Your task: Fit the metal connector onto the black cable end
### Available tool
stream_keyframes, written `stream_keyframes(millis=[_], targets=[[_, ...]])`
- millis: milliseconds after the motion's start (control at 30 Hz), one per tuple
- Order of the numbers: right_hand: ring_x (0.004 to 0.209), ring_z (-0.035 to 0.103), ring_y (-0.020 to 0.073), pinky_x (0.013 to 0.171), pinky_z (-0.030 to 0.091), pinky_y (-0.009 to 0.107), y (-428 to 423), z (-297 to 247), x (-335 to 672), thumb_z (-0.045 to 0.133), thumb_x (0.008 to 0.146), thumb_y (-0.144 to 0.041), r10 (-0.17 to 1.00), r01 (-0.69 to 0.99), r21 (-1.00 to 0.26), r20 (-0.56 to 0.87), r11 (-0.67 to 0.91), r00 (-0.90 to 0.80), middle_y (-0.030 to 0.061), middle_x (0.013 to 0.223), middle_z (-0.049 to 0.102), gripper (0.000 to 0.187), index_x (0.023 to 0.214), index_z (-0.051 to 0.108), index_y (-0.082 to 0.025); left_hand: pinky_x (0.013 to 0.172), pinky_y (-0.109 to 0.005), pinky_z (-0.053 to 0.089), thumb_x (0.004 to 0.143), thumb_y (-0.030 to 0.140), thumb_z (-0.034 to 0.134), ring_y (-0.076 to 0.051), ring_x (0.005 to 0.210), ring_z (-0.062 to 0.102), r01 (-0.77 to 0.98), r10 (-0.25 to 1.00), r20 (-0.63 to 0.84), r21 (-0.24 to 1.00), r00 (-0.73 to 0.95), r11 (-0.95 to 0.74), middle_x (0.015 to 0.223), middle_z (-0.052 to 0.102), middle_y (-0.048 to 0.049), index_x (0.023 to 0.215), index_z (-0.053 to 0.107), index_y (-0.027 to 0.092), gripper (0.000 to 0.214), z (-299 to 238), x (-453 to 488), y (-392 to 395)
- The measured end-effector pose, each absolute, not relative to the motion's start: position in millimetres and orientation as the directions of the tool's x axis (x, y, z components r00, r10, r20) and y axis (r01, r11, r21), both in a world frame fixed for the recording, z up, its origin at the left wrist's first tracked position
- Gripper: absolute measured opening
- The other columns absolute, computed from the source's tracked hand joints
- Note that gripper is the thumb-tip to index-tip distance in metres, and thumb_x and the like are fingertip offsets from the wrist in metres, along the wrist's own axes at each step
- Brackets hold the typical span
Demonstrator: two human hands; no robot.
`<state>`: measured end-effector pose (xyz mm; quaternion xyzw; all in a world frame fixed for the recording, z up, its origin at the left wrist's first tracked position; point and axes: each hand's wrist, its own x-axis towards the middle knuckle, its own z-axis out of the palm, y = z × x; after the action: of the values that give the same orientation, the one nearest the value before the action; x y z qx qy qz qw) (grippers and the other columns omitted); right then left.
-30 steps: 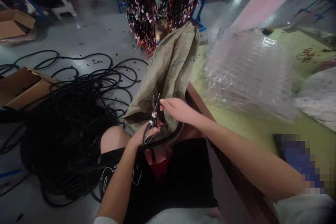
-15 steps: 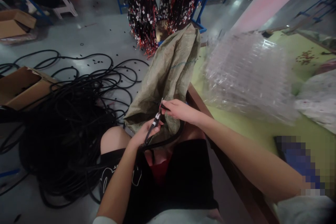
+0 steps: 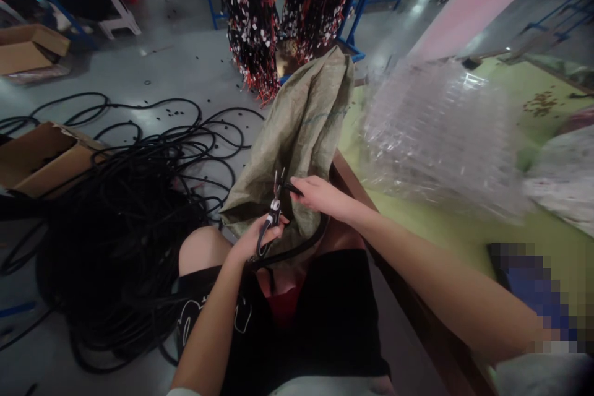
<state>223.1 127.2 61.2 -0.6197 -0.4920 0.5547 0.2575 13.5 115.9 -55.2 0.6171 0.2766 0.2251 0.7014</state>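
My left hand (image 3: 262,236) is closed round the dark handles of a pair of scissors (image 3: 275,205), whose thin blades point away from me and stand apart. Just right of the blades, my right hand (image 3: 315,195) pinches the end of a black cable (image 3: 292,188). The cable's end reaches toward the blades; whether it touches them I cannot tell. Beneath both hands a greenish woven sack (image 3: 301,117) spreads over my knees, its mouth toward me. A thick stretch of black cable (image 3: 297,252) crosses my lap below the hands.
Heaped black cable (image 3: 116,247) covers the floor at left, beside an open cardboard box (image 3: 46,164). Ahead, wire bundles (image 3: 250,25) hang from a blue rack (image 3: 357,18). Clear plastic packaging (image 3: 436,136) lies on the yellow-green table (image 3: 417,229) at right.
The scissor blades have spread apart and shifted slightly left of the cable end. My right hand keeps its pinch almost in the same place.
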Motion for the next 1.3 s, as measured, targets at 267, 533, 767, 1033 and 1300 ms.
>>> stream_keyframes(millis=[267, 533, 767, 1033, 1300], targets=[[0.045, 0.033, 0.0091, 0.045, 0.025, 0.023, 127.1, 63.0, 223.4, 0.037, 0.102, -0.046, 0.904, 0.402, -0.845, -0.418, -0.353, -0.084, -0.0028, 0.054, 0.041, 0.050, 0.066, 0.054, -0.016, 0.065, -0.024, 0.035, 0.085, 0.061, 0.059, -0.013, 0.071, 0.046, 0.059, 0.645, -0.145, 0.987, 0.750, 0.152, 0.079, 0.052, -0.0012, 0.110, 0.060, 0.013, 0.053, -55.1, 12.2, 117.6], [0.047, 0.037, 0.0097, 0.047, 0.028, 0.023, 127.3, 63.2, 223.3, 0.034, 0.102, -0.053, 0.927, 0.397, -0.879, -0.345, -0.264, -0.148, -0.0026, 0.057, 0.044, 0.053, 0.073, 0.058, -0.015, 0.065, -0.024, 0.037, 0.082, 0.064, 0.062, -0.014, 0.071, 0.048, 0.049, 0.672, -0.166, 0.981, 0.722, 0.189, 0.076, 0.053, -0.0018, 0.108, 0.063, 0.013, 0.057, -53.2, 10.7, 121.3], [0.050, 0.042, 0.0104, 0.053, 0.033, 0.023, 125.8, 64.3, 222.4, 0.034, 0.104, -0.049, 0.926, 0.453, -0.844, -0.365, -0.287, -0.094, -0.0007, 0.058, 0.050, 0.056, 0.069, 0.061, -0.014, 0.063, -0.023, 0.035, 0.085, 0.057, 0.061, -0.013, 0.069, 0.048, 0.046, 0.686, -0.164, 0.981, 0.709, 0.187, 0.074, 0.053, -0.0015, 0.111, 0.064, 0.012, 0.052, -63.6, 6.1, 124.6], [0.056, 0.050, 0.0110, 0.058, 0.036, 0.022, 127.3, 58.0, 226.5, 0.032, 0.105, -0.054, 0.934, 0.521, -0.823, -0.334, -0.225, -0.124, 0.0002, 0.063, 0.058, 0.061, 0.069, 0.062, -0.015, 0.065, -0.024, 0.037, 0.082, 0.061, 0.063, -0.013, 0.069, 0.049, 0.050, 0.686, -0.170, 0.980, 0.707, 0.191, 0.073, 0.054, -0.0013, 0.109, 0.065, 0.013, 0.055, -61.1, 7.8, 125.1], [0.058, 0.053, 0.0118, 0.060, 0.038, 0.023, 128.0, 57.0, 227.6, 0.030, 0.106, -0.053, 0.941, 0.561, -0.804, -0.316, -0.199, -0.118, 0.0007, 0.064, 0.060, 0.062, 0.068, 0.062, -0.016, 0.067, -0.025, 0.040, 0.088, 0.058, 0.058, -0.014, 0.068, 0.053, 0.063, 0.678, -0.156, 0.985, 0.718, 0.160, 0.071, 0.059, -0.0023, 0.109, 0.067, 0.013, 0.051, -56.3, 8.9, 121.7]])
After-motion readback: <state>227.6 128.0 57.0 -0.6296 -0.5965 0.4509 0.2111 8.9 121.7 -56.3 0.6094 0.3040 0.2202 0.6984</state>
